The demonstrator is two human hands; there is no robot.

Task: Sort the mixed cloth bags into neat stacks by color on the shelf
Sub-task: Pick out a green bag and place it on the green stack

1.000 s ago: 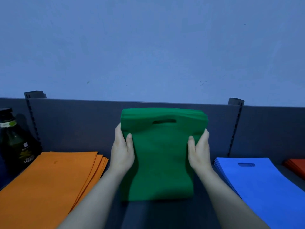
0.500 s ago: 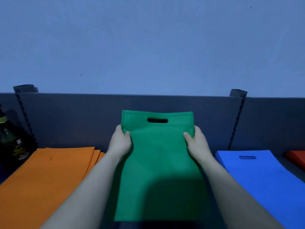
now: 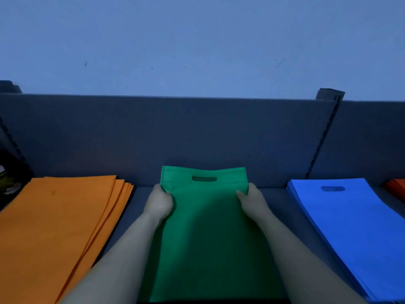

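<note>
Fingers (image 3: 164, 195) of our left hand (image 3: 158, 204) curl round the left edge of the green bag (image 3: 206, 233), thumb on top. Our right hand (image 3: 252, 200) pinches the right edge the same way, both grips just below the cut-out handle slot (image 3: 204, 178). The green bag lies lengthwise down the middle of the shelf (image 3: 137, 205), flat and unfilled, handle end toward the back panel (image 3: 175, 132). We cannot tell whether that end touches the panel, or whether we hold one bag or several.

On our left sits the orange stack (image 3: 54, 233), its right edges fanned out in steps rather than flush. On our right is the blue stack (image 3: 350, 227), layers showing along its left edge, handle slot at the far end. Past it, at the frame's edge, we catch a corner of a red-orange stack (image 3: 397, 187), apart from the blue one. A dark bottle (image 3: 11, 178) stands at the far left, just beside the orange stack's back corner.

Bare shelf runs on both sides of the green bag, and our forearms reach in over those two strips. A slotted upright (image 3: 324, 137) climbs the back panel behind the gap on the right.
</note>
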